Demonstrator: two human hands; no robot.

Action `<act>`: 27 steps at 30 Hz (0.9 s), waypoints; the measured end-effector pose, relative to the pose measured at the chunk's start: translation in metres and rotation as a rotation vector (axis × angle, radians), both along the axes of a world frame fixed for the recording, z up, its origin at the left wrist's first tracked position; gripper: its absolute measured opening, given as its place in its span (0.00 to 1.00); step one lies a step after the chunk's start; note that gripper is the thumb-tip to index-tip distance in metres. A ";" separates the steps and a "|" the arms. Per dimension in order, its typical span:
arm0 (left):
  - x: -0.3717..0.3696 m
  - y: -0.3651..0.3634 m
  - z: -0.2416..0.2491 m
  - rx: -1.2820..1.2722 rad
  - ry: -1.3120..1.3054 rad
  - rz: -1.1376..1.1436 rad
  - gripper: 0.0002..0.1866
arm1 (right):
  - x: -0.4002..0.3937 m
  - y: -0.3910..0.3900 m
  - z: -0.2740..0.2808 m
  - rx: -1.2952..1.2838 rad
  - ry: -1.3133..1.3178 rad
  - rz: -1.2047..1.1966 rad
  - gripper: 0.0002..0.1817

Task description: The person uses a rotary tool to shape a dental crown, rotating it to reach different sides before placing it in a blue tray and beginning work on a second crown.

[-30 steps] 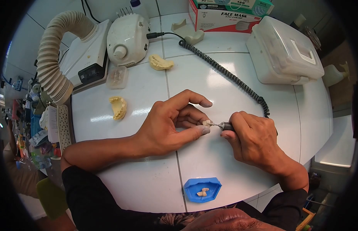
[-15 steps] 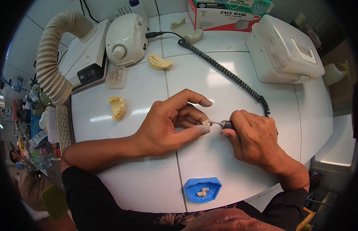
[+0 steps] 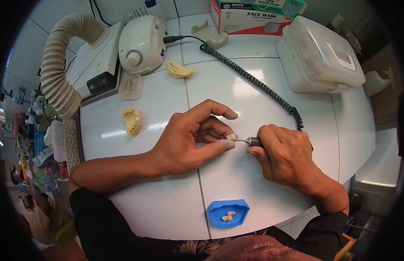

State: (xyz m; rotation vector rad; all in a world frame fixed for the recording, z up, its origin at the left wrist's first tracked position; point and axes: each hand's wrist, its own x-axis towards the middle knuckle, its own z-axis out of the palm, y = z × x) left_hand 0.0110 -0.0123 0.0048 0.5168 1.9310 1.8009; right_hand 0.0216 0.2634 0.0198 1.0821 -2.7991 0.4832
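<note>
Between the thumb and fingers of my left hand point(image 3: 189, 139) is a small cream dental crown point(image 3: 230, 136); my index finger arches free above it. My right hand point(image 3: 282, 152) grips a dark rotary handpiece point(image 3: 255, 142), its thin metal bur pointing left and meeting the crown, or very close to it. From the handpiece a black coiled cord point(image 3: 254, 84) runs up to the white micromotor control box point(image 3: 143, 45). Nearer my body, a blue tray point(image 3: 213, 214) holds several small tooth-coloured pieces point(image 3: 228, 216).
Plaster dental casts point(image 3: 132, 122) point(image 3: 179, 70) lie beyond my left hand, near a small clear box point(image 3: 131, 87). A ribbed hose point(image 3: 58, 65) curves at the left. A face mask box point(image 3: 254, 19) and a lidded plastic case point(image 3: 319, 61) stand at the back. Another person point(image 3: 45, 217) is at far left.
Both hands stay almost in place, with the bur still at the crown. At the far left, the other person has shifted position.
</note>
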 end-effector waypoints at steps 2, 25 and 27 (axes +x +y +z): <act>0.001 0.000 0.001 -0.004 0.002 -0.001 0.27 | 0.000 0.000 0.000 0.005 -0.004 0.004 0.22; -0.001 -0.003 -0.003 -0.068 0.054 -0.006 0.11 | -0.001 0.005 0.003 -0.002 -0.017 0.011 0.21; -0.001 -0.003 -0.001 -0.065 0.048 -0.013 0.12 | -0.002 0.005 0.003 0.005 -0.018 0.022 0.21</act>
